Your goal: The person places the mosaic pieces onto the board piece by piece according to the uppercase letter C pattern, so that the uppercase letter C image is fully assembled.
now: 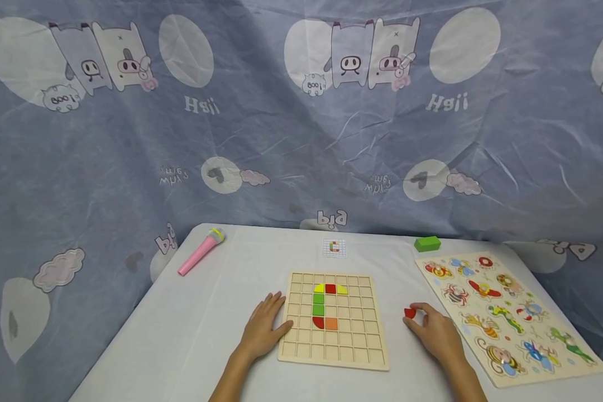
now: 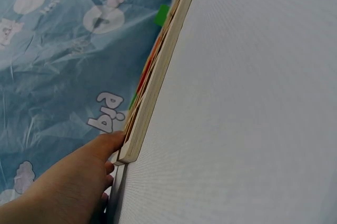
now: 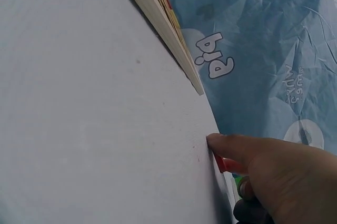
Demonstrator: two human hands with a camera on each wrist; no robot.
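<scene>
A wooden grid board [image 1: 354, 340] lies mid-table with yellow, red, green and orange pieces [image 1: 324, 306] set in a C shape. My left hand [image 1: 271, 322] rests flat on the table, its fingers straight against the board's left edge; in the left wrist view the left hand's fingertips [image 2: 113, 142] touch the board's corner [image 2: 134, 147]. To the right of the board, my right hand [image 1: 418, 319] pinches a small red piece [image 1: 410, 312] that rests on the table. In the right wrist view the thumb covers most of this red piece [image 3: 222, 164].
A wooden animal puzzle [image 1: 507, 315] lies at the right, close to my right hand. A green block [image 1: 427, 243] sits behind it. There is a small pattern card [image 1: 334, 248] behind the grid board and a pink toy microphone [image 1: 200, 251] at the back left. A blue printed sheet hangs behind the table.
</scene>
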